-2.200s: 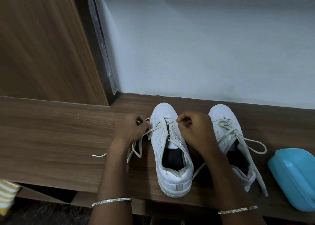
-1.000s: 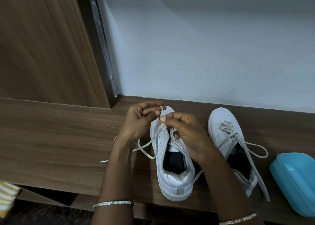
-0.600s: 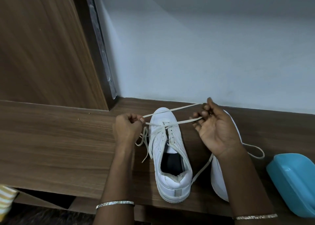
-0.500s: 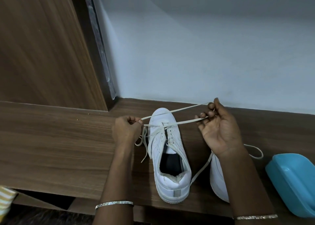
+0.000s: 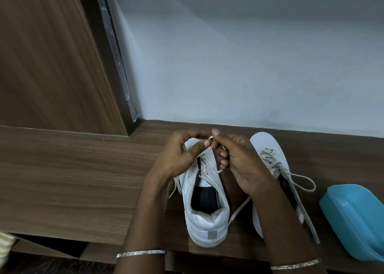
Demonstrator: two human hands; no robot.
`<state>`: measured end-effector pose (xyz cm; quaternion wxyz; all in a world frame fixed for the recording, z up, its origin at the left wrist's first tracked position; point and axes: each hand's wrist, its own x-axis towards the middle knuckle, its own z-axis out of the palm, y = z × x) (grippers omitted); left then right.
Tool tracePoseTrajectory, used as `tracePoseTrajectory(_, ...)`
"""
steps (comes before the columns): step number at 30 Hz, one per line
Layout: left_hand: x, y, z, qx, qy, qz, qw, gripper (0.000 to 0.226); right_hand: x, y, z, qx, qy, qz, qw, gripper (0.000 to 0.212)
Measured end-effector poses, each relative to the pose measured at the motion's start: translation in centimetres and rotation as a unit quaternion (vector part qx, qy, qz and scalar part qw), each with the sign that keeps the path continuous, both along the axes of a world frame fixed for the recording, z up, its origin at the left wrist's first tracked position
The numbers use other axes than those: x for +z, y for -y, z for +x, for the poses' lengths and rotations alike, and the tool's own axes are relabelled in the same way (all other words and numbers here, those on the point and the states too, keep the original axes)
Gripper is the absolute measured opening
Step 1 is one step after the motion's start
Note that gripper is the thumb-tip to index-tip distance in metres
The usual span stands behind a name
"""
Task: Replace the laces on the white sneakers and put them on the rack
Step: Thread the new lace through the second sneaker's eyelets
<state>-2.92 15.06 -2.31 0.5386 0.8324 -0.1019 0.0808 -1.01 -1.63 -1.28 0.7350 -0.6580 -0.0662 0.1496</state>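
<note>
Hands: left hand (image 5: pixel 178 157) and right hand (image 5: pixel 243 163) meet over the toe, both pinching the flat cream lace (image 5: pixel 239 209).
Shoe: smooth white sneaker (image 5: pixel 207 217) on the grained brown wooden shelf (image 5: pixel 83 180), second white sneaker (image 5: pixel 266 147) just right of it.
Change: a moment ago the hands were apart, lace stretched taut between them.
</note>
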Motion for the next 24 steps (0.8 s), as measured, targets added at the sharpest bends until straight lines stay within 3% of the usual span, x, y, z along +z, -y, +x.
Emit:
tracePoseTrajectory(4,-0.8,-0.8,0.2,0.031,-0.014,-0.047,0.998,0.007,0.1,0.1,-0.1,0.036,0.004,-0.028,0.999,0.04)
tracePoseTrajectory(7,-1.0,-1.6,0.4,0.177,-0.003,-0.065,0.982,0.005,0.2,0.3,-0.1,0.022,-0.009,-0.003,1.0,0.037)
tracePoseTrajectory(11,-2.0,-4.0,0.0,0.387,0.007,-0.055,0.92,0.012,0.5,1.4,0.5,-0.042,-0.027,0.053,0.997,0.035)
tracePoseTrajectory(14,-2.0,-4.6,-0.8,0.481,-0.034,-0.022,0.876,0.012,0.1,2.2,1.0,-0.073,-0.026,0.069,0.995,0.034)
tracePoseTrajectory(20,-2.1,-4.5,-1.2,0.528,-0.133,0.025,0.838,0.012,-0.8,2.2,1.2,-0.091,-0.017,0.066,0.994,0.022)
tracePoseTrajectory(24,-2.4,-5.0,-1.3,0.5,-0.158,0.077,0.848,0.018,-1.0,2.3,1.4,-0.072,0.004,0.09,0.993,0.02)
